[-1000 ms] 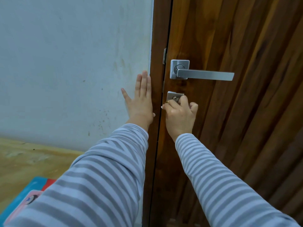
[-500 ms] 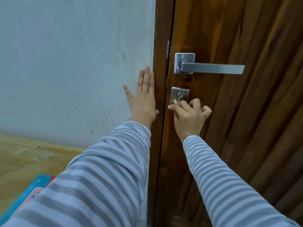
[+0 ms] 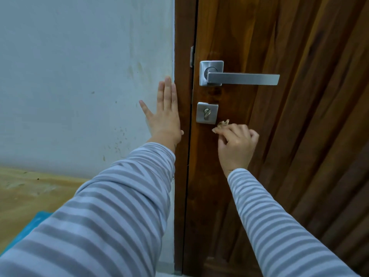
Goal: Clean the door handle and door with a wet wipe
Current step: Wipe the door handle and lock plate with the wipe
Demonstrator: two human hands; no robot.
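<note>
Now two hands show: the left hand lies flat on the wall, fingers straight, while the right hand pinches one small crumpled wipe against the door, just below-right of one lock plate, under one handle.

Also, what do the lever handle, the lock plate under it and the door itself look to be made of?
Lever handle: metal, seemingly brushed or satin steel, an even grey with a soft sheen.
Lock plate: the same matte silver metal, with a keyhole in the middle.
Door: wood or wood veneer, dark brown with streaked grain and a slight gloss; solid or veneer cannot be told.
</note>
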